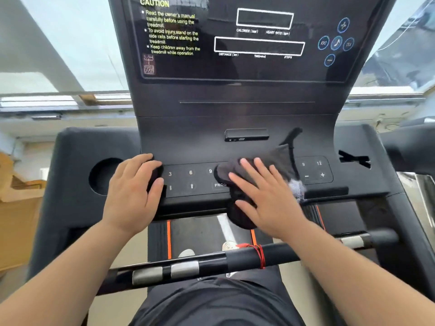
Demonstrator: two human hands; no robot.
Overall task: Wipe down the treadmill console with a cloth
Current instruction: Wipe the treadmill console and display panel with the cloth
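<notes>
**Dark cloth mid-wipe on button strip**

Dark grey cloth [263, 161] lay bunched on the treadmill console [235, 109], over the middle of the button strip [190, 178], one end hanging off the front lip. Pinned under right hand [266, 196], flat and splayed, pressing rather than gripping. Left hand [134, 191] loosely curled on the strip's left end, bracing, nothing held. Judged mid-wipe on lower panel. Likely next: sweep sideways across remaining keys, then the upper display [259, 45].
</notes>
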